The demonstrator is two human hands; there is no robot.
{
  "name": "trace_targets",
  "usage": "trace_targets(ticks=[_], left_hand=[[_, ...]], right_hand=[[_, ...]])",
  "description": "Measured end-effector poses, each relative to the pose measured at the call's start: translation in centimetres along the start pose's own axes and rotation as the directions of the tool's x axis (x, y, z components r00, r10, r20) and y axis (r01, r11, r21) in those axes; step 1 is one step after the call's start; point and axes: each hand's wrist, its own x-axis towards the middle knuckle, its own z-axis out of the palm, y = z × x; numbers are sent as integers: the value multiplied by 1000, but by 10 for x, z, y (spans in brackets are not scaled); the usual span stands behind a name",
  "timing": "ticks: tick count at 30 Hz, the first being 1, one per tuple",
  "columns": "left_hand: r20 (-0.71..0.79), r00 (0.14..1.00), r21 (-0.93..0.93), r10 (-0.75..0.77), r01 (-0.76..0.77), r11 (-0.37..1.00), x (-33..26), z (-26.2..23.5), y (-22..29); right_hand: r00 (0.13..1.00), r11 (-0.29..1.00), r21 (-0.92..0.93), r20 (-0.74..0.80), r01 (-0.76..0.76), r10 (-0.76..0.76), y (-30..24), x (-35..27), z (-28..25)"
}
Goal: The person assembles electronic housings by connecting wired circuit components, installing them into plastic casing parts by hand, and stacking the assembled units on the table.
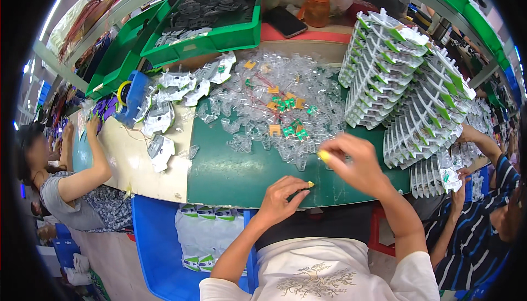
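Note:
My left hand (281, 195) rests near the front edge of the green mat (230, 175), its fingertips pinched on a small yellow piece (310, 184). My right hand (354, 161) hovers slightly blurred just right of it, with a yellow bit (325, 156) at its fingertips beside the pile of clear plastic parts (274, 114). Small green and orange components (288, 117) lie mixed in that pile.
Tall stacks of clear trays (406, 87) stand at the right. Green bins (211, 15) of grey parts sit at the back, with a phone (285, 22) and an orange bottle (318, 6). A blue tape dispenser (132, 98) stands left. One person works on my left (82, 186), another on my right (477, 213).

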Motion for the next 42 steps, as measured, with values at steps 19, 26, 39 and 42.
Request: trace_targets(ticks=[19, 26, 39, 42], left_hand=[[-11, 994, 8, 106, -105, 994, -1, -2, -4], [-64, 995, -141, -72, 63, 988, 3, -5, 5], [31, 898, -683, -439, 340, 646, 26, -14, 48], [7, 914, -640, -407, 316, 700, 22, -7, 44]], right_hand=[[981, 897, -427, 97, -112, 169, 54, 97, 20], [946, 954, 75, -128, -290, 297, 32, 46, 11], [985, 972, 168, -11, -165, 170, -4, -61, -11], [971, 958, 165, 28, -237, 236, 5, -68, -11]])
